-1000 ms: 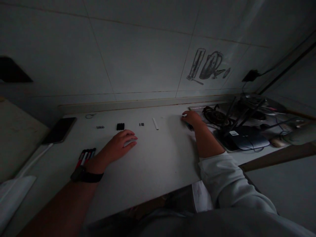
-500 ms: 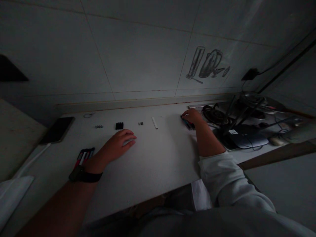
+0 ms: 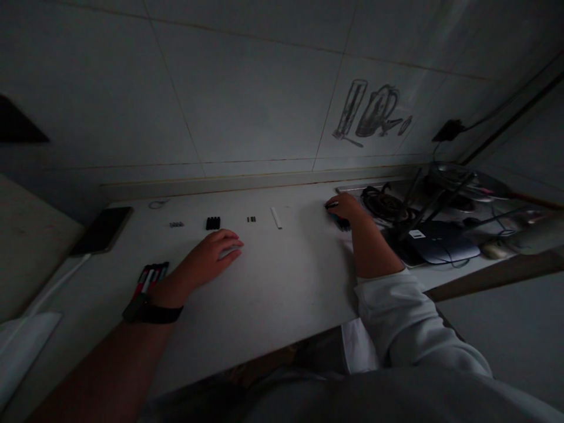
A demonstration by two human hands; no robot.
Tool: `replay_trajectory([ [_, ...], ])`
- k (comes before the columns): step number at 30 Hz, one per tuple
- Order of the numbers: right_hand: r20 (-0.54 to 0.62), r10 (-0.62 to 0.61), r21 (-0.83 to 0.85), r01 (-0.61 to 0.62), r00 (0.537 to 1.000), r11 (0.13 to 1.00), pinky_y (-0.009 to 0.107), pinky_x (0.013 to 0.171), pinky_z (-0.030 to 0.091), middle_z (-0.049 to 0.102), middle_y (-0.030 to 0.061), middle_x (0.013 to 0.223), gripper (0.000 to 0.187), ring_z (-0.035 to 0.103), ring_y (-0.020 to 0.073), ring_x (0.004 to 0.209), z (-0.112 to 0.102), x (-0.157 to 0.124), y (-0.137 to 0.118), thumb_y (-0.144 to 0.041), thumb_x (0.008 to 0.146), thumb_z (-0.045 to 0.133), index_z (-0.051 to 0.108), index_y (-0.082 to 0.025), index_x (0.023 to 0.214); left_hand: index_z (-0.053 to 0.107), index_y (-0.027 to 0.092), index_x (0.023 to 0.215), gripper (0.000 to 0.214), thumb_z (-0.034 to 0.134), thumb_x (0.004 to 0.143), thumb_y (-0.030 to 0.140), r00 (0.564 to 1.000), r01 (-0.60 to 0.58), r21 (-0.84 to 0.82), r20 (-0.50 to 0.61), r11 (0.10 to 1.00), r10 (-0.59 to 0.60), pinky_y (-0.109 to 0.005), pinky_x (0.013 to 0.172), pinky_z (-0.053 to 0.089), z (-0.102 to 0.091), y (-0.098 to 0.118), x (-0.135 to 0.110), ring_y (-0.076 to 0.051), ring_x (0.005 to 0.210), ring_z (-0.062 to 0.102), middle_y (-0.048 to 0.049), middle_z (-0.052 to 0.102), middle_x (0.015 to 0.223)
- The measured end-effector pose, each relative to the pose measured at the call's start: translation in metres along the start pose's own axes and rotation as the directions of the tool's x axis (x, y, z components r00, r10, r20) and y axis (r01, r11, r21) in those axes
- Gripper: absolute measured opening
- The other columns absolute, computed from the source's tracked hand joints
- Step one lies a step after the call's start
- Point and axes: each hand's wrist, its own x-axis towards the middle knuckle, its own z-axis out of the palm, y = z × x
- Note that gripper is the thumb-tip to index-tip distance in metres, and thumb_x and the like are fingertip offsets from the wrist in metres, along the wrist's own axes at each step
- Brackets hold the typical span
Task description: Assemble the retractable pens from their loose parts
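The white countertop (image 3: 282, 288) carries everything of the work, its middle part giving both arms a flat place. At its right end is the gas burner (image 3: 384, 207), and in front of it the dark router (image 3: 445, 242), with its antennas upright. The smartphone (image 3: 103, 230) lies flat near the left edge, a white cable at its near end, perhaps for charging.

The right hand (image 3: 342, 207) bends its fingers over slim dark pieces (image 3: 343, 224), which lie on the counter just beside the stove; whether it grips one of them, I cannot tell. The left hand (image 3: 215, 257) is relaxed, thumb apart from the fingers, and it holds nothing that I can see; it seems to rest there for support. Its wrist partly covers the marker pens (image 3: 148, 277), set side by side.

Behind, the white strip (image 3: 276, 218), the black pieces (image 3: 213, 223), the grey bits (image 3: 177, 224) and the tiny dark bits (image 3: 252, 219) lie apart, probably to keep each kind separate.
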Motion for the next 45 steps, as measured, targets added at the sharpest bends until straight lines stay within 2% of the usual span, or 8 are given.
replay_trajectory([
  [15,-0.02,0.041,-0.014,-0.042,0.999,0.999,0.034,0.102,0.05,0.075,0.0088,0.119,0.035,0.068,0.0265,0.11,-0.002,-0.002,0.0,-0.031,0.082,0.076,0.081,-0.027,0.116,0.072,0.023,0.115,0.032,0.051,0.103,0.045,1.0,0.001,-0.006,-0.01,1.0,-0.001,-0.046,0.105,0.052,-0.001,0.001,0.001,-0.024,0.115,0.063,-0.0076,0.068,0.12],
  [19,-0.2,0.006,0.077,0.01,0.98,0.997,0.039,0.105,0.049,0.072,0.0117,0.124,0.034,0.065,0.0281,0.116,-0.008,-0.006,-0.009,-0.029,0.084,0.072,0.079,-0.023,0.117,0.071,0.023,0.118,0.031,0.053,0.102,0.043,0.999,0.018,0.012,-0.037,1.0,-0.018,-0.047,0.106,0.051,-0.003,0.001,0.001,-0.025,0.115,0.064,-0.008,0.069,0.121],
  [24,-0.645,-0.125,0.222,0.342,0.754,0.913,0.045,0.105,0.05,0.071,0.0122,0.117,0.037,0.066,0.0278,0.112,-0.028,-0.02,-0.049,-0.025,0.091,0.061,0.071,-0.021,0.127,0.069,0.023,0.124,0.03,0.056,0.101,0.037,0.981,0.138,0.116,-0.151,0.984,-0.12,-0.043,0.101,0.052,-0.018,0.008,0.0,-0.024,0.108,0.065,-0.0078,0.07,0.12],
  [28,-0.771,-0.225,0.218,0.578,0.596,0.786,0.045,0.1,0.053,0.072,0.0104,0.11,0.032,0.067,0.0265,0.105,-0.039,-0.046,-0.105,-0.024,0.096,0.054,0.07,-0.024,0.124,0.069,0.023,0.125,0.029,0.061,0.098,0.033,0.919,0.301,0.161,-0.311,0.94,-0.242,-0.037,0.089,0.053,-0.051,0.009,-0.005,-0.02,0.087,0.065,-0.0058,0.07,0.109],
  [32,-0.686,-0.427,0.212,0.724,0.589,0.657,0.048,0.1,0.053,0.073,0.0116,0.114,0.032,0.067,0.0294,0.109,-0.022,-0.081,-0.162,-0.026,0.1,0.051,0.07,-0.025,0.125,0.07,0.022,0.119,0.029,0.062,0.097,0.038,0.837,0.464,0.138,-0.392,0.875,-0.383,-0.034,0.085,0.052,-0.091,-0.006,-0.023,-0.018,0.081,0.063,-0.0053,0.071,0.105],
  [36,-0.484,-0.724,0.198,0.868,0.491,0.456,0.045,0.093,0.057,0.075,0.0115,0.115,0.034,0.069,0.0279,0.104,0.013,-0.109,-0.206,-0.026,0.101,0.05,0.07,-0.026,0.129,0.073,0.021,0.106,0.026,0.07,0.089,0.04,0.782,0.621,0.181,-0.205,0.762,-0.588,-0.032,0.084,0.051,-0.112,-0.031,-0.049,-0.021,0.091,0.066,-0.0059,0.072,0.105],
  [40,-0.43,-0.809,0.163,0.916,0.4,0.366,0.044,0.09,0.058,0.075,0.0119,0.114,0.035,0.07,0.026,0.101,0.031,-0.116,-0.221,-0.023,0.102,0.049,0.067,-0.024,0.132,0.073,0.022,0.101,0.03,0.081,0.075,0.033,0.671,0.701,0.298,0.03,0.648,-0.741,-0.029,0.076,0.049,-0.111,-0.046,-0.064,-0.021,0.092,0.068,-0.0056,0.072,0.109],
  [45,-0.447,-0.78,0.179,0.898,0.438,0.402,0.044,0.091,0.059,0.074,0.0122,0.118,0.036,0.069,0.0263,0.104,0.03,-0.109,-0.211,-0.024,0.103,0.049,0.065,-0.022,0.134,0.07,0.022,0.105,0.038,0.084,0.071,0.033,0.643,0.693,0.355,0.09,0.627,-0.761,-0.028,0.07,0.048,-0.098,-0.04,-0.058,-0.02,0.085,0.067,-0.006,0.069,0.112],
])
